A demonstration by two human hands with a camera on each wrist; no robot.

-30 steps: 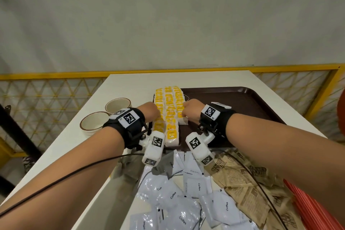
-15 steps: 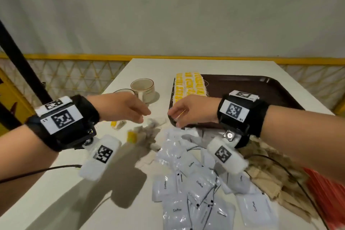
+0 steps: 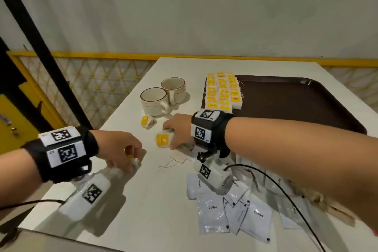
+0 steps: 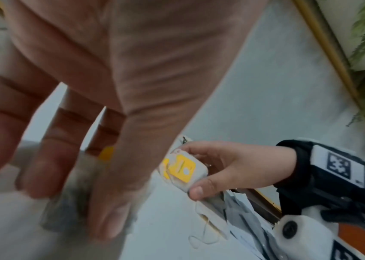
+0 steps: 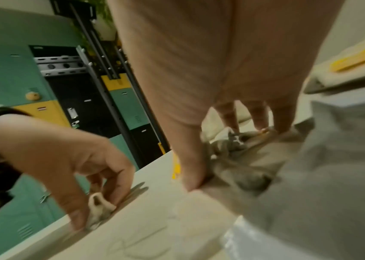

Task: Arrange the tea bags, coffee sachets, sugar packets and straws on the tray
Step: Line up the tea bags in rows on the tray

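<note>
Left hand (image 3: pixel 119 150) lowered at near left, palm down, fingers curled and pinching a small tea bag (image 3: pixel 135 162), right hand (image 3: pixel 178 131) reached across further right, thumb and fingers gripped round a yellow-tagged tea bag (image 3: pixel 163 140), both wrists strapped in black bands.

- tea bags (image 3: pixel 223 93), yellow tags up, in neat rows on the brown tray's (image 3: pixel 296 100) left edge
- loose tea bag (image 3: pixel 147 121) by itself on the counter
- white coffee sachets (image 3: pixel 235 213) in a messy heap

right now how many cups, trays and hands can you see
cups: 2
tray: 1
hands: 2, left hand and right hand
total: 5
</note>
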